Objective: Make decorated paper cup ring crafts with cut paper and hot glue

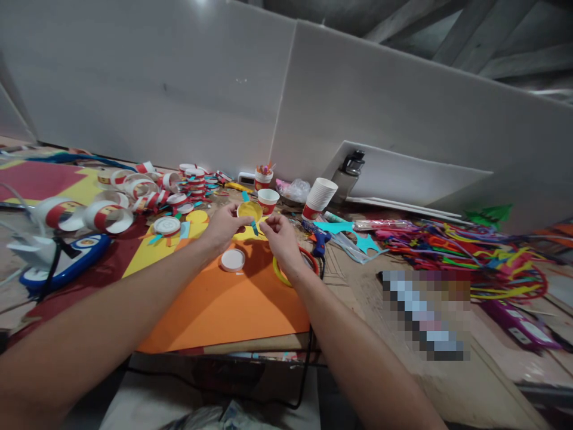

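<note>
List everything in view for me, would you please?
Round piece: one, yellow, teal tabs, centre.
Sheet: one, orange, lower centre.
Lid: one, white, on sheet.
Paper rings: many, red and white, left.
Open cup: one, red, white, behind piece.
Filled cup: one, red, white, rear.
Cup stack: one, red, white, right.
Bottle: one, grey, rear right.
Glue gun: one, blue, right of piece.
Cutouts: some, light blue, right.
Craft stems: many, multicoloured, right.
Device: one, blue, far left.
Object: one, purple, far right.
Wall panels: several, grey, rear.
Left hand: one, bare, holding piece.
Right hand: one, bare, beside a tab.
</note>
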### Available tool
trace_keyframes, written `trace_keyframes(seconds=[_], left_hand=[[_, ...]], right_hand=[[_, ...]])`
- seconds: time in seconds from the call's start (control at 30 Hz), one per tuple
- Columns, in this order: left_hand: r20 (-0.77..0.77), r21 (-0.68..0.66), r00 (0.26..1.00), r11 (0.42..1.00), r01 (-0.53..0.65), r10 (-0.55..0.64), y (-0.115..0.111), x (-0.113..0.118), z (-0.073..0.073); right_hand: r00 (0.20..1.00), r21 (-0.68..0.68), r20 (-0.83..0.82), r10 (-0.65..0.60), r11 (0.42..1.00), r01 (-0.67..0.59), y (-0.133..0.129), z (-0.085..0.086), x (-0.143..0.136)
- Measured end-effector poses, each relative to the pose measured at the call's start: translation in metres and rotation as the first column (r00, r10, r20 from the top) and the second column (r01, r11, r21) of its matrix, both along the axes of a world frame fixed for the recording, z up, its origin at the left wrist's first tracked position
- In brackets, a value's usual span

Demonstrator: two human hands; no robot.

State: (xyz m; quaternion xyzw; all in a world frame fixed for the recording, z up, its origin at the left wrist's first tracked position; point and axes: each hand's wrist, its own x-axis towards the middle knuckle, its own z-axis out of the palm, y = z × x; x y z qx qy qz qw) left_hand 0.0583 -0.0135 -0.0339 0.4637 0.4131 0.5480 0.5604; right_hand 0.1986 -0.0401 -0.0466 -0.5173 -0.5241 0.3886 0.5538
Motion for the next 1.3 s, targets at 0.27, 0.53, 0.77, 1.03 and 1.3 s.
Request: trace_keyframes(seconds=[0.27, 0.53, 0.77, 1.03, 1.3], left_hand=[[0.042, -0.021, 0.999, 1.0, 0.023, -0.022, -0.0001, -0.0006, 0.0009], [0.079, -0.067, 0.995, 0.996, 0.064, -0.059, -0.0002, 0.0, 0.0027], [0.024, -0.044, 0.996, 0.995, 0.088, -0.087, -0.003, 0.0007, 0.0052], [-0.041, 0.056, 0.997, 0.996, 0.07, -0.068, 0.0011, -0.001, 0.0008], [-0.075, 0.13, 0.98, 0.973, 0.191, -0.182, -0.0037, 0.0022, 0.0041]], right_hand=[[1.0, -0.006, 0.01, -0.009, 1.0, 0.009, 0.002, -0.0014, 0.0015], [0.997, -0.024, 0.071, 0.029, 0.999, -0.028, -0.0026, 0.0027, -0.0017], [0.996, -0.061, 0.051, 0.071, 0.996, -0.068, -0.0066, 0.0029, -0.0031], [0.995, 0.003, 0.078, 0.064, 0.998, -0.064, -0.0032, 0.0018, -0.0013], [0.998, 0.038, 0.055, 0.004, 0.999, -0.006, 0.0013, 0.004, 0.0056]])
